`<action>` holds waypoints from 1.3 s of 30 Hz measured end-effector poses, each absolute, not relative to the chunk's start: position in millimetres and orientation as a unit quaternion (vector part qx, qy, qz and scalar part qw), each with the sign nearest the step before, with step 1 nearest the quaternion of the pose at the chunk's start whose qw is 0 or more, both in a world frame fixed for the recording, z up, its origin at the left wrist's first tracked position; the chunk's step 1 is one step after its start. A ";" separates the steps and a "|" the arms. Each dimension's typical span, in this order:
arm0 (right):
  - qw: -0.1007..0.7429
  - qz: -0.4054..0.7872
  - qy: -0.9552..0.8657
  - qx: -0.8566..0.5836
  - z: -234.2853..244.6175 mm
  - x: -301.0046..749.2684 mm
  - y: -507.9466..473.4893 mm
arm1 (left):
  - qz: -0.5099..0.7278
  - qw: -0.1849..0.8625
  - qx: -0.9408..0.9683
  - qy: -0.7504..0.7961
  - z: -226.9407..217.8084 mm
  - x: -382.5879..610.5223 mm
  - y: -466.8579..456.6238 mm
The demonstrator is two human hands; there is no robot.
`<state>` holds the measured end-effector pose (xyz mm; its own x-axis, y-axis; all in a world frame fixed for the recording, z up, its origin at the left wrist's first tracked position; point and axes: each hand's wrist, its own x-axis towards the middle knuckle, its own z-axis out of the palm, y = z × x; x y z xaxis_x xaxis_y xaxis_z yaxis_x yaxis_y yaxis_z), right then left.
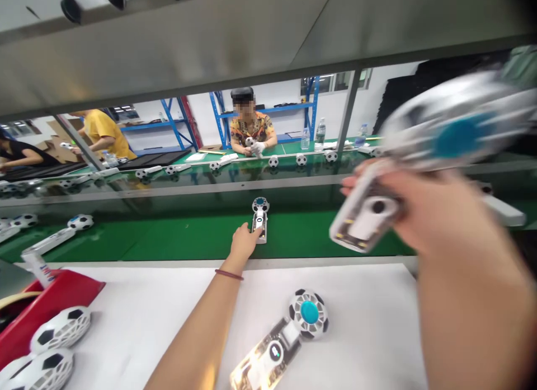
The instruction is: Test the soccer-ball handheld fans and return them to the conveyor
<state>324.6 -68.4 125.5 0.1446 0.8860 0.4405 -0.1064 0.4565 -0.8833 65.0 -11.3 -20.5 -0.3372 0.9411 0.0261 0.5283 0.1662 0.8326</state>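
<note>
My left hand (244,243) reaches onto the green conveyor belt, its fingers closed on the handle of a small handheld fan (260,205) with a football-patterned head and blue centre. My right hand (423,205), smeared by motion, is raised on the right, wrapped round another football-patterned fan (364,219). That fan's white head with a blue disc is blurred. Between my forearms a third handheld fan (309,311) lies on the white work surface (168,300). Its handle is see-through and has a lit round display.
A red bin (79,286) stands at the left, with several football-patterned shells (61,327) beside it. More fans lie along the belt (168,233). A metal shelf (210,48) hangs overhead. Across the line, a gloved co-worker (251,127) holds a fan; other people sit further left.
</note>
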 end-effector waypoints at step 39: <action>0.524 0.206 -0.773 -0.291 115.5 284.4 -82.9 | 0.527 0.569 0.515 0.365 89.2 140.6 -121.6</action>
